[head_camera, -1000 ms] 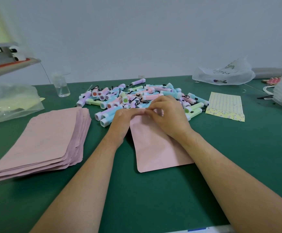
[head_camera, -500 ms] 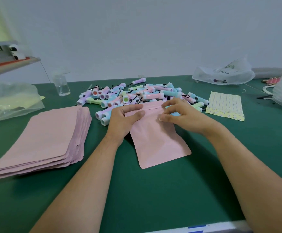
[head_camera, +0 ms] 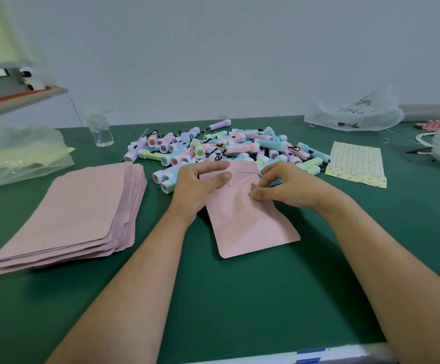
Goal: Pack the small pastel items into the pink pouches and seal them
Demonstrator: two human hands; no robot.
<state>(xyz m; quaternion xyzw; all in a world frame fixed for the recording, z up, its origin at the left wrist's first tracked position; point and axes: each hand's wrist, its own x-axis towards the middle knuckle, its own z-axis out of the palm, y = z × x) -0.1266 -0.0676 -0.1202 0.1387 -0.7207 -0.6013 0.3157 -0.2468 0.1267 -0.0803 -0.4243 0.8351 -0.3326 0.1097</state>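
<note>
We see a clear bottle (head_camera: 100, 132) on the green table (head_camera: 240, 298) beyond and left of the left hand (head_camera: 195, 190), a dotted yellow pouch (head_camera: 355, 164) (lying flat) right of the right hand (head_camera: 290, 187), and a crumpled clear bag (head_camera: 353, 114) farther back.

Green table (head_camera: 240, 298), pink pouch stack (head_camera: 77, 206) lay left, one pink pouch (head_camera: 250, 227) centre, pastel items pile (head_camera: 229, 151) just beyond it, dotted bag (head_camera: 355, 161) right, clear bottle (head_camera: 100, 132) far left.

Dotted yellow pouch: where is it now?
Head view, right side: the dotted yellow pouch lies flat on the green table, just right of the pile of pastel items, beyond the right hand and nearer than the clear plastic bag.
</note>
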